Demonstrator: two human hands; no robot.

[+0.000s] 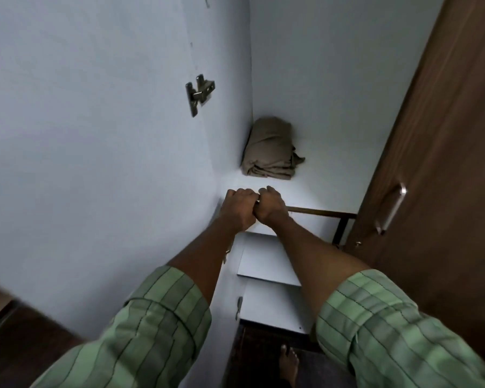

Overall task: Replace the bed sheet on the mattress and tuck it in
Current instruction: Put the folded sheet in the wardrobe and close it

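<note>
A folded beige bed sheet (pixel 269 149) lies in the back left corner of a white wardrobe shelf (pixel 314 191). My left hand (pixel 240 208) and my right hand (pixel 272 204) sit side by side at the shelf's front edge, a short way in front of the sheet and not touching it. Both hands have their fingers curled into fists, and the two fists touch each other. Nothing shows inside either hand. Green checked sleeves cover my upper arms.
The brown wardrobe door (pixel 431 163) with a metal handle (pixel 392 208) stands open on the right. A metal hinge (pixel 199 93) is fixed to the white left wall. Lower white shelves (pixel 266 264) lie below the hands. My bare foot (pixel 289 362) stands on the dark floor.
</note>
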